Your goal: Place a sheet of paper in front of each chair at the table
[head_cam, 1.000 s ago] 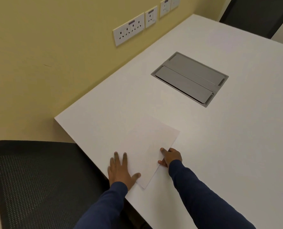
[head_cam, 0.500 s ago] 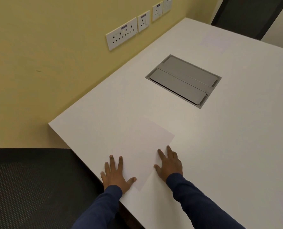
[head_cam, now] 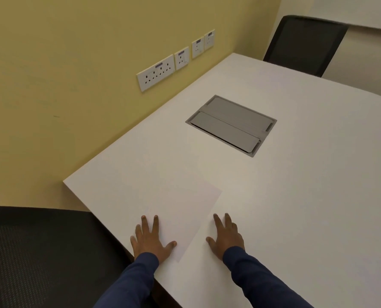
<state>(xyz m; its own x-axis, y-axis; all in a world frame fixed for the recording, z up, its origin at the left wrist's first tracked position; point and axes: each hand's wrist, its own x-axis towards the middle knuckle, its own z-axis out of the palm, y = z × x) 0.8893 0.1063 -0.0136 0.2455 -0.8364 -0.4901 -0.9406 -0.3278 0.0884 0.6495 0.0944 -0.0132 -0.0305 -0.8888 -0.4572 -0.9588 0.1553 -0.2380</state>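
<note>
A white sheet of paper (head_cam: 185, 210) lies flat on the white table (head_cam: 307, 196) near its front left corner, in front of a black mesh chair (head_cam: 36, 256). My left hand (head_cam: 150, 240) rests palm down, fingers spread, on the sheet's near left part. My right hand (head_cam: 226, 237) lies flat on the table just right of the sheet's edge, fingers apart. Neither hand holds anything. A second black chair (head_cam: 305, 44) stands at the far end of the table.
A grey cable hatch (head_cam: 230, 125) is set into the tabletop beyond the paper. Several white wall sockets (head_cam: 156, 72) line the yellow wall along the table's left side.
My right hand let go of the sheet's right edge, opened and now lies flat beside it. The left hand stayed pressed on the paper. The view tilted up, showing the far chair.
</note>
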